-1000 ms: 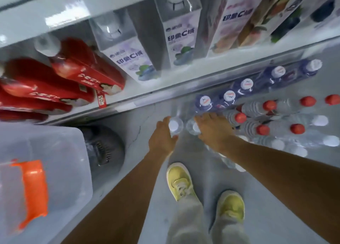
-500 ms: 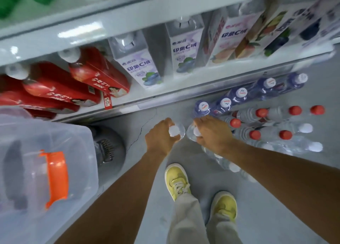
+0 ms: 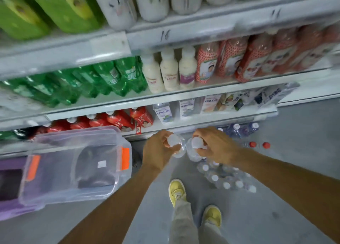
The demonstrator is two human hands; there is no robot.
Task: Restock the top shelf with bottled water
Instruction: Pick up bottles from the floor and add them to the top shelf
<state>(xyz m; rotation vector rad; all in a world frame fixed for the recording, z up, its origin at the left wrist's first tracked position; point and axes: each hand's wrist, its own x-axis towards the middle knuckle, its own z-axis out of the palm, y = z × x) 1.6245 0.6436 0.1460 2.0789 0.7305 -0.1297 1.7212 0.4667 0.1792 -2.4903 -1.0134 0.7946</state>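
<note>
Two clear plastic water bottles with white caps, one per hand, held side by side just in front of the lowest shelf edge, above the grey floor (image 3: 294, 170). Left bottle (image 3: 177, 146): cap faces up toward the camera, long axis runs roughly vertical, body hangs below the hand. Right bottle (image 3: 195, 150): same orientation, cap up, body down. The two bottles are touching or nearly so at the shoulders; cannot tell which.

Left hand (image 3: 158, 151): fingers curled round the neck of its bottle just under the cap. Right hand (image 3: 217, 148): fingers wrapped over the neck and shoulder of its bottle, thumb side toward the cap.

Directly below the right hand, a shrink-wrapped pack of clear white-capped bottles (image 3: 226, 177) sits on the floor. Farther right, red-capped bottles (image 3: 259, 144) and a pack of blue-tinted bottles (image 3: 239, 129) stand against the shelf base.

Left of the hands: translucent plastic storage bin with orange latches (image 3: 73, 162), on the floor.

Shelving (image 3: 184, 94) in front: red cartons and white cartons on the lowest level, green soda bottles, white milk-drink bottles and red-patterned bottles above, green and white containers on the highest visible level. View is motion-blurred at the top.

Yellow shoes (image 3: 176, 190) and light trousers below the arms.
</note>
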